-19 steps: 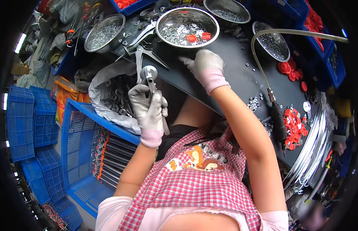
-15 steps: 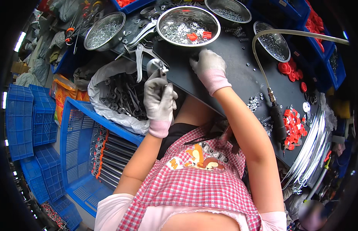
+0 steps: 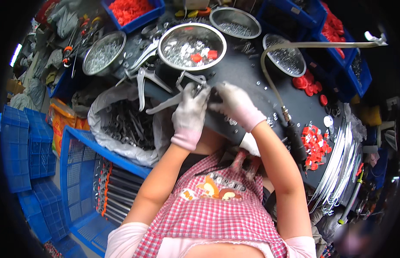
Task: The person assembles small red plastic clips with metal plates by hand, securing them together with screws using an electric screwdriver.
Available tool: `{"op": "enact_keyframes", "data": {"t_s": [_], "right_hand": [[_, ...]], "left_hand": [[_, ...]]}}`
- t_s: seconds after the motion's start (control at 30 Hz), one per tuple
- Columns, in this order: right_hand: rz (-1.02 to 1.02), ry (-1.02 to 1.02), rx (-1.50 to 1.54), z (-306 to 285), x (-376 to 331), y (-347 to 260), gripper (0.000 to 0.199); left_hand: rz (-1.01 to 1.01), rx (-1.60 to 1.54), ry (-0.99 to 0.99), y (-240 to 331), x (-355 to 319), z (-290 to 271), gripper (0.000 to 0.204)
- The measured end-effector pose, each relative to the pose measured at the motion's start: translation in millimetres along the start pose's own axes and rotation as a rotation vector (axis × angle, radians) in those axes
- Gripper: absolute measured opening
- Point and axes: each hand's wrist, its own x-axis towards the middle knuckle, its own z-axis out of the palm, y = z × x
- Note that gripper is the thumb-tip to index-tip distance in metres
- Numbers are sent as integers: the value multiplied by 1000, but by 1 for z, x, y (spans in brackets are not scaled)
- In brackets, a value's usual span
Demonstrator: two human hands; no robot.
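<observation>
My left hand [image 3: 189, 116], in a white glove, is closed on a grey metal lever piece [image 3: 166, 104]. Its long arm sticks out to the left and a bracket-like end rises above the fingers. Close by on the right, my gloved right hand [image 3: 237, 102] has its fingers bent together at the same spot; what they hold is too small or hidden to name. Just beyond both hands stands a steel bowl [image 3: 162, 56] of small metal parts with two red pieces. More grey metal lever pieces [image 3: 142, 84] lie left of the bowl on the dark table [image 3: 247, 71].
Other steel bowls [image 3: 235, 22] hold small parts. A hose [image 3: 268, 81] with a black-handled tool [image 3: 298, 144] crosses the right side, near red plastic parts [image 3: 316, 148] and white rods [image 3: 335, 167]. A lined sack [image 3: 96, 107] of metal parts and a blue crate [image 3: 75, 185] stand left.
My right hand has come from beside the bowl to my left hand. The left hand has moved up and right, and its lever piece now points left. The view has shifted.
</observation>
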Motion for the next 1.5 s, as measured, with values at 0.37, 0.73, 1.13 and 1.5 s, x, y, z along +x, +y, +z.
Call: {"op": "enact_keyframes", "data": {"t_s": [0.37,0.73,1.13,1.5], "right_hand": [[450,588,-291,-264,39,148,33],[403,183,240,-232,204,252,51],[184,113,97,-238,195,271,66],[-121,71,3,-269,218,351,39]], "left_hand": [[-36,-60,-186,-9,-7,-12,56],[6,59,-132,-8,-2,-5,49],[35,99,-55,-10,-3,-3,36],[-19,-1,-79,-2,6,4,39]]}}
